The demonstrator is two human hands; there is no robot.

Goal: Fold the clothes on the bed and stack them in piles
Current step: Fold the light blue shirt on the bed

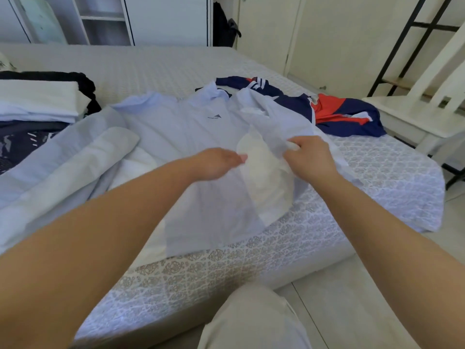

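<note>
Folding a light blue jacket spread flat across the middle of the frame on the bed, collar pointing toward the top, hem toward the bottom, so long axis running straight away from the viewer. Right hand pinching the jacket's right front panel, white lining showing, lifting it a bit off the mattress. Left hand hovering flat and relaxed just left of that flap, fingers straight, gripping nothing. Probably bringing that panel across toward the left, so the right hand being closer to the edge is what matters. Navy and red jacket lying crumpled at upper right, not yet folded. Stack of folded clothes sitting at the left edge. White chair standing at far right.
</note>
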